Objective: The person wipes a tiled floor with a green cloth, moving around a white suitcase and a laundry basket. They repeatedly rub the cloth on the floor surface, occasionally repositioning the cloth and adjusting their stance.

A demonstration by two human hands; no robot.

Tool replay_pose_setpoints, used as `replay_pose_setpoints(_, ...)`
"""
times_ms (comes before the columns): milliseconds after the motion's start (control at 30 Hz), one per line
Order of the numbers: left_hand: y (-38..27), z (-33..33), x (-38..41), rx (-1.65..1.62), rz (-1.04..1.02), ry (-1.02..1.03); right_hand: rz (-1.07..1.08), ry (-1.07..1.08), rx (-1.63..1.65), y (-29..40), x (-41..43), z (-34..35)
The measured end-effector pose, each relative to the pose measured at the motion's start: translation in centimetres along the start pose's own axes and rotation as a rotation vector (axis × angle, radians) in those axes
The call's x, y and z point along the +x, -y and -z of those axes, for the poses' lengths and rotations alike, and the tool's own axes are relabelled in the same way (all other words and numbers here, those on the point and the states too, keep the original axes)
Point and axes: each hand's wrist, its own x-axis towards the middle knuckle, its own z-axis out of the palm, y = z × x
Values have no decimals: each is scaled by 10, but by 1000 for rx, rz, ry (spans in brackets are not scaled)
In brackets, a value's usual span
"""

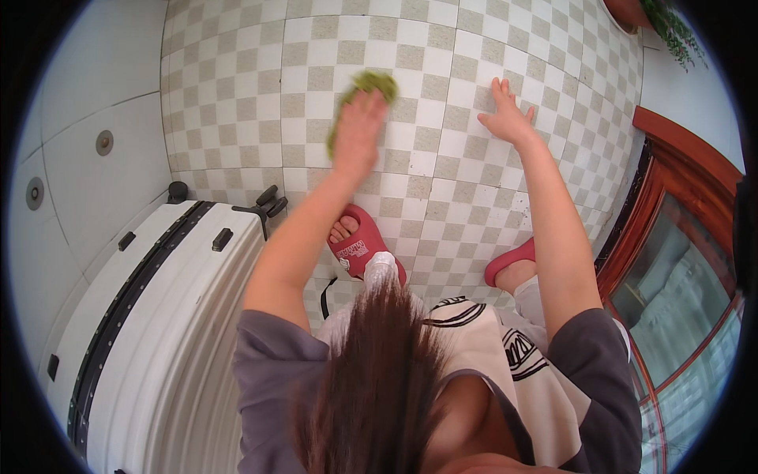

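My left hand is pressed flat on a green cloth against a tiled wall or floor with a beige and white check; which surface cannot be told for certain. The cloth shows beyond the fingertips and along the hand's left side, and both are blurred. To the right, my right hand has its fingers spread over the checked tiles and holds nothing. Whether its palm touches them is unclear.
A white ribbed suitcase with black wheels lies at the left beside a plain tiled wall. Red slippers are on my feet. A wooden-framed glass door or window stands at the right, with a potted plant above.
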Motion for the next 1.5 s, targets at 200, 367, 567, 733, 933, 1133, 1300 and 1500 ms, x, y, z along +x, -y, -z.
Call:
replay_pose_setpoints(200, -78, 8, -57, -590, -55, 244, -30, -67, -83, 7, 3, -13)
replay_pose_setpoints(367, -21, 51, -44, -511, 402, -288, -32, -110, -100, -1, 5, -16)
replay_pose_setpoints(567, 50, 58, -72, -154, 614, -284, -40, -145, -47, 13, -2, -21)
replay_pose_setpoints(733, -46, 16, -85, -363, 191, 81, -117, -157, -94, 24, -3, -23)
replay_pose_setpoints(933, -63, 30, -64, -792, 248, 138, -107, -139, -112, 21, 4, -27)
replay_pose_setpoints(1133, 42, 81, -29, -562, 645, -643, -63, -168, -142, 19, -5, -26)
replay_pose_setpoints(1300, 130, 74, -32, 15, 931, -806, -76, -191, -147, 33, -10, -31)
replay_pose_setpoints(1500, 21, 14, -27, -194, 246, -329, -130, -198, -153, 23, 4, -37)
